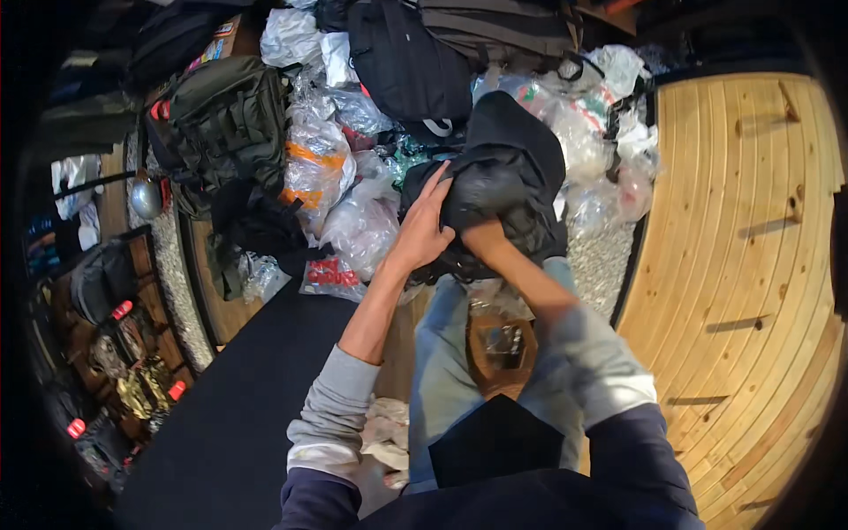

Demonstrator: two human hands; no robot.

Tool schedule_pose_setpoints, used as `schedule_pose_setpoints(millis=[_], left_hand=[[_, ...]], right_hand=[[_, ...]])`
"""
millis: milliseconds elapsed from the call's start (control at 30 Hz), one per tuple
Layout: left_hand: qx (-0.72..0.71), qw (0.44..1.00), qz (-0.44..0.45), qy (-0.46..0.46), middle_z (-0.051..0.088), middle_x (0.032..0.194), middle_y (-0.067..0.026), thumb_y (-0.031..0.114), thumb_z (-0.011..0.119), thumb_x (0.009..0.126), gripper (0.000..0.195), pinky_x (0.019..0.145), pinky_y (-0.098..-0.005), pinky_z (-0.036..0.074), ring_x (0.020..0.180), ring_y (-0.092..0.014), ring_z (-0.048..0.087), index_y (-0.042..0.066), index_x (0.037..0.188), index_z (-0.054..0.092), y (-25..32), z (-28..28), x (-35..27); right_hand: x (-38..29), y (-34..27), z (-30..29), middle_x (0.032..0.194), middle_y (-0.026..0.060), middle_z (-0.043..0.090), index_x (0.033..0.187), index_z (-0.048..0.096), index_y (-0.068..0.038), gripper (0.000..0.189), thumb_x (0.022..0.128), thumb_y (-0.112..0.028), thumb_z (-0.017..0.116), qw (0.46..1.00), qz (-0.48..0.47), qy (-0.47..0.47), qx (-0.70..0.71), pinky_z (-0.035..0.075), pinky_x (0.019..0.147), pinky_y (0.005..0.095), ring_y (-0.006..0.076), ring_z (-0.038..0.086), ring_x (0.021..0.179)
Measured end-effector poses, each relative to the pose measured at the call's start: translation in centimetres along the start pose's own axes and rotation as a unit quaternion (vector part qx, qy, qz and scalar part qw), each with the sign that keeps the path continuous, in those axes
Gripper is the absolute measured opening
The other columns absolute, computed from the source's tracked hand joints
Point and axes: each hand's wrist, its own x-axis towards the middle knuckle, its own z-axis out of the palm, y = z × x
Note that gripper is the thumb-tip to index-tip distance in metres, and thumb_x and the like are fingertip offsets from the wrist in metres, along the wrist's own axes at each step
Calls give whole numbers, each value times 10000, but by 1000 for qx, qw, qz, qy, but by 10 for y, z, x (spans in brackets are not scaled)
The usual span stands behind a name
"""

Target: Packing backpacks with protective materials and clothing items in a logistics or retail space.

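A black fabric bag, apparently a backpack (pixel 510 149), stands on or against my knees with its dark flap raised at the back. My left hand (pixel 424 228) holds its left side, two fingers stretched along the fabric and the thumb turned inward. My right hand (pixel 483 240) reaches into the bag's folds; its fingers are hidden, so what they touch cannot be seen. A bulge of black fabric (pixel 490 189) rises just above the right wrist. Crumpled clear plastic bags (pixel 361 228) lie close to the left of the bag.
A dark green backpack (pixel 225 126) and another black backpack (pixel 411 66) lie beyond on heaped plastic bags (pixel 583 139). At right is a wooden plank surface (pixel 735 218). A black panel (pixel 252 397) spans the lower left, beside shelves with bags (pixel 103 281). A wooden stool (pixel 501 381) shows between my legs.
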Motion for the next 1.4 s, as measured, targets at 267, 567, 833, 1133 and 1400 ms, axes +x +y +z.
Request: schedule_pose_setpoints(millis=[267,567,833,1133,1400], left_hand=[[37,980,-113,162,377,1520,-254,-4,660,686,873,1182,-387,294,1430,-387,358,-21,1496,334,-51,-7,-1],[10,994,-37,106,295,1583,-229,-48,611,655,867,1192,-377,278,1464,-383,300,-37,1479,342,-12,13,10],[15,982,-87,164,349,1541,-268,28,642,697,866,1178,-387,295,1443,-383,340,-27,1500,324,-35,24,28],[45,972,-86,212,433,1489,-213,20,675,687,850,1192,-371,270,1411,-326,387,-16,1480,369,-83,-10,26],[2,982,-95,161,414,1508,-223,-20,627,713,833,1190,-367,262,1424,-327,374,-10,1500,354,-59,38,28]], right_hand=[[72,-28,-113,1523,207,387,1322,596,-80,496,842,-193,646,902,2,-416,116,411,1087,415,343,444,1355],[6,28,-83,1373,99,571,1153,716,-159,321,890,-160,532,979,-182,-86,17,358,1117,459,291,476,1331],[70,14,-1,1359,93,570,1184,700,-90,358,913,-275,557,972,-113,-98,-179,352,1099,408,282,496,1244],[-5,-7,-158,1161,134,592,1033,718,-109,326,712,-142,767,992,100,-63,51,476,889,447,331,550,1132],[59,30,-33,1060,201,693,1028,728,-64,225,837,-93,613,959,90,-206,173,554,847,468,364,671,1035]])
